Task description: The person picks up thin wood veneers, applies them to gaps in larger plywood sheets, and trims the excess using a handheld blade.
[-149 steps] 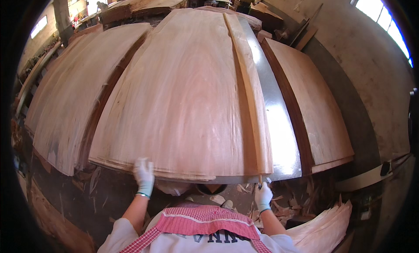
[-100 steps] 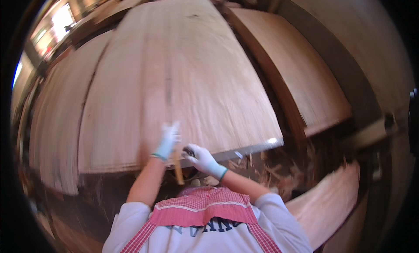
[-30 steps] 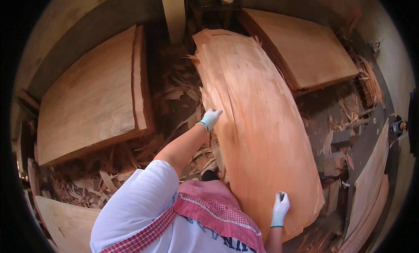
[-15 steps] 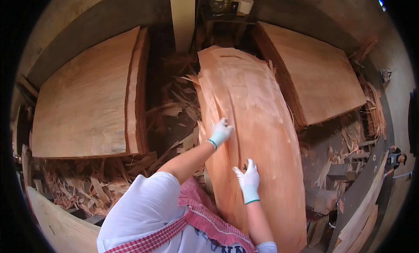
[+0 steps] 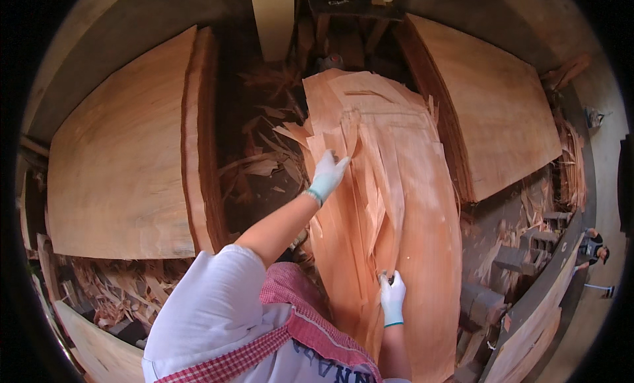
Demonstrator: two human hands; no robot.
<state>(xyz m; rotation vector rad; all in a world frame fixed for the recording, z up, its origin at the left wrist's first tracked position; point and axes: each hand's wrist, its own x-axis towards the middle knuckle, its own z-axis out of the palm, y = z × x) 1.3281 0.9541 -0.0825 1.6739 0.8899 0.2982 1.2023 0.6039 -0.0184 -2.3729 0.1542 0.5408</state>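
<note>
Thin wood veneer sheets [image 5: 389, 204], split into long strips, lying on a pile between two tidy veneer stacks [image 5: 125, 158], left and right. Left hand [image 5: 327, 175] flat and open on the far left edge; right hand [image 5: 392, 297] pinching the near strips. Probably light, floppy, brittle along the grain; best supported wide apart, at the edges.

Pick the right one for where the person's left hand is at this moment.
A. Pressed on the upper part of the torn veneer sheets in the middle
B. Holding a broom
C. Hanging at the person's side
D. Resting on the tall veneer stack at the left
A: the gloved left hand lies on the split veneer sheets in the middle, well apart from the left stack; the right hand grips the same sheets lower down.
</note>
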